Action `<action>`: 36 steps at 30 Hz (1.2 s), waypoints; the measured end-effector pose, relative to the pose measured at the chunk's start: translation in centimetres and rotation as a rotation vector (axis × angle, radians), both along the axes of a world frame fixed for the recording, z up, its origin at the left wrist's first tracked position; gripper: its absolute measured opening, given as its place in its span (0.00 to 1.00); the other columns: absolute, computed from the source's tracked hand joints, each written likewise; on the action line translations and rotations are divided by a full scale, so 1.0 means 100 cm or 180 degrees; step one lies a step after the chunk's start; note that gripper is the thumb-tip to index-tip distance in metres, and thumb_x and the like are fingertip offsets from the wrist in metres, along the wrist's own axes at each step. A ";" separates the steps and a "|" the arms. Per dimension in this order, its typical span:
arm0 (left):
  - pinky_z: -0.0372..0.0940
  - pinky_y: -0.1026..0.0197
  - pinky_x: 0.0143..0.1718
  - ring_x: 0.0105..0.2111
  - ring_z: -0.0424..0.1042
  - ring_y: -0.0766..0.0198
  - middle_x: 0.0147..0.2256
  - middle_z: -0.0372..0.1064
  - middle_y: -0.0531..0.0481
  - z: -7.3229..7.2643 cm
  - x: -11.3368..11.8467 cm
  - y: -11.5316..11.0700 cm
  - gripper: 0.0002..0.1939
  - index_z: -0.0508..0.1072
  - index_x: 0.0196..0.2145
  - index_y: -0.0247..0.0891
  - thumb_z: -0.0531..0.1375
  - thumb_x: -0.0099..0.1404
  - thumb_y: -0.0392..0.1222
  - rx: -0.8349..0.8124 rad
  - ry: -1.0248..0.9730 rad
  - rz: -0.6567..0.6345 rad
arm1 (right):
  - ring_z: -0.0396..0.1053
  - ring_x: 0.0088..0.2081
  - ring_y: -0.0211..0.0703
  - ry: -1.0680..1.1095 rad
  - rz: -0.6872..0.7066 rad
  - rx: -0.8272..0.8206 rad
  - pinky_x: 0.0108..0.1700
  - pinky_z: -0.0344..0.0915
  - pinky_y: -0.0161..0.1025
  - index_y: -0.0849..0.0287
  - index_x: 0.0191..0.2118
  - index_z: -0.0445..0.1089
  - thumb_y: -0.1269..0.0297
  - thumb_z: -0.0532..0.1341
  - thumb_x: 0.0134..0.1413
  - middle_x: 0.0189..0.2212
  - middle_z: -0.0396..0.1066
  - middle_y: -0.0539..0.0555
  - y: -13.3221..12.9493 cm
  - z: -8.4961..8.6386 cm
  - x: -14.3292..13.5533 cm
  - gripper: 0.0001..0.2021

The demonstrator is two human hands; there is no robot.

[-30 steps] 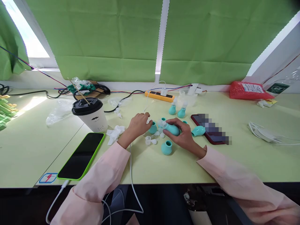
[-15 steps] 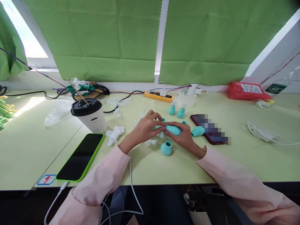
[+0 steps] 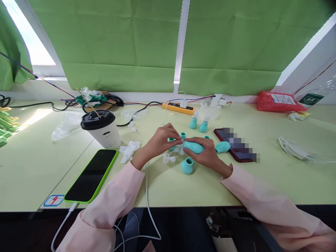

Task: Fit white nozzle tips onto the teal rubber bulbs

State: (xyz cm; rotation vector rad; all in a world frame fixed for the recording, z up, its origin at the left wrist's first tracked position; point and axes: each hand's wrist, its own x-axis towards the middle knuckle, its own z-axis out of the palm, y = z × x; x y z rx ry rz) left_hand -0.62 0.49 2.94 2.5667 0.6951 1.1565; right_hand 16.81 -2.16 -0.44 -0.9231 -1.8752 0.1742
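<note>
My right hand [image 3: 207, 152] is closed around a glossy turquoise bulb [image 3: 193, 147], which lies on its side with its neck toward the left. At that neck, my left hand [image 3: 164, 140] pinches something small and whitish, too small to make out. Just below stands another turquoise bulb [image 3: 187, 166] with its open mouth up. Small clear plastic parts [image 3: 169, 158] lie loose under my left fingers. More turquoise bulbs stand behind my hands, partly hidden. Right of my right hand, one bulb [image 3: 223, 147] rests on its side against a dark phone [image 3: 235, 145].
Two bulbs with clear tips [image 3: 203, 126] stand farther back, near an orange power strip [image 3: 179, 108]. At the left are a lidded paper cup [image 3: 106, 134], crumpled tissue [image 3: 129, 151] and a green-cased phone [image 3: 90, 176] on a white cable. A red package [image 3: 278, 102] lies at the back right.
My left fingers have drawn slightly left, off the bulb's body, showing more of its neck end and of the bulbs and clear parts behind. The right hand keeps its hold.
</note>
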 end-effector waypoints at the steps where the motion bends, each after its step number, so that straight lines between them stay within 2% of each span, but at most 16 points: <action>1: 0.61 0.63 0.28 0.30 0.61 0.64 0.25 0.69 0.49 -0.001 0.000 0.000 0.08 0.72 0.24 0.36 0.56 0.55 0.41 0.0132 0.0045 0.0021 | 0.70 0.30 0.44 -0.0057 -0.0028 0.0071 0.33 0.66 0.40 0.57 0.33 0.69 0.66 0.61 0.37 0.29 0.72 0.54 0.000 0.000 0.000 0.11; 4: 0.61 0.62 0.29 0.32 0.61 0.63 0.26 0.69 0.48 -0.001 -0.001 -0.001 0.07 0.72 0.24 0.36 0.55 0.55 0.38 0.0289 0.0220 0.0002 | 0.69 0.28 0.42 -0.0203 -0.0116 0.0258 0.30 0.66 0.39 0.55 0.34 0.68 0.67 0.60 0.39 0.27 0.72 0.52 -0.001 -0.002 0.000 0.10; 8: 0.61 0.61 0.32 0.33 0.61 0.64 0.28 0.69 0.49 0.004 -0.004 -0.003 0.08 0.72 0.32 0.37 0.57 0.53 0.39 -0.0047 0.0066 -0.0023 | 0.68 0.27 0.41 -0.0400 -0.0157 0.0397 0.29 0.65 0.38 0.54 0.35 0.66 0.65 0.59 0.40 0.27 0.71 0.51 -0.002 -0.002 0.001 0.11; 16: 0.60 0.61 0.33 0.34 0.60 0.64 0.29 0.69 0.50 0.012 -0.011 -0.003 0.06 0.73 0.29 0.39 0.56 0.54 0.37 -0.0280 0.0489 -0.0210 | 0.68 0.32 0.47 -0.0480 0.0135 -0.0143 0.34 0.64 0.44 0.48 0.35 0.67 0.63 0.59 0.40 0.30 0.70 0.50 -0.001 -0.001 0.005 0.10; 22: 0.60 0.62 0.32 0.34 0.59 0.63 0.28 0.69 0.49 0.008 -0.010 -0.007 0.08 0.72 0.29 0.37 0.53 0.57 0.35 -0.0082 0.0628 -0.0181 | 0.68 0.31 0.46 -0.0509 0.0173 -0.0107 0.34 0.64 0.43 0.48 0.34 0.67 0.63 0.60 0.40 0.30 0.71 0.50 -0.001 -0.001 0.006 0.10; 28: 0.60 0.62 0.33 0.33 0.59 0.65 0.29 0.68 0.49 0.003 -0.012 -0.007 0.10 0.70 0.36 0.38 0.53 0.58 0.39 -0.0105 0.0261 -0.0043 | 0.68 0.31 0.45 -0.0350 0.0231 -0.0050 0.33 0.64 0.42 0.49 0.34 0.66 0.64 0.60 0.39 0.29 0.71 0.49 -0.003 0.002 0.004 0.11; 32: 0.60 0.61 0.33 0.35 0.59 0.63 0.31 0.66 0.48 0.003 -0.010 -0.011 0.14 0.69 0.39 0.38 0.55 0.55 0.45 0.0124 0.0615 0.0011 | 0.68 0.29 0.45 -0.0270 0.0228 -0.0181 0.30 0.64 0.41 0.51 0.32 0.66 0.63 0.61 0.38 0.27 0.70 0.49 -0.004 0.008 0.004 0.09; 36: 0.58 0.61 0.31 0.32 0.58 0.63 0.28 0.63 0.47 0.001 -0.003 -0.016 0.14 0.66 0.35 0.34 0.47 0.61 0.45 0.0448 0.1024 0.0356 | 0.67 0.29 0.42 -0.0008 0.0271 -0.0358 0.31 0.64 0.40 0.55 0.31 0.64 0.62 0.61 0.38 0.26 0.69 0.50 -0.007 0.012 0.004 0.10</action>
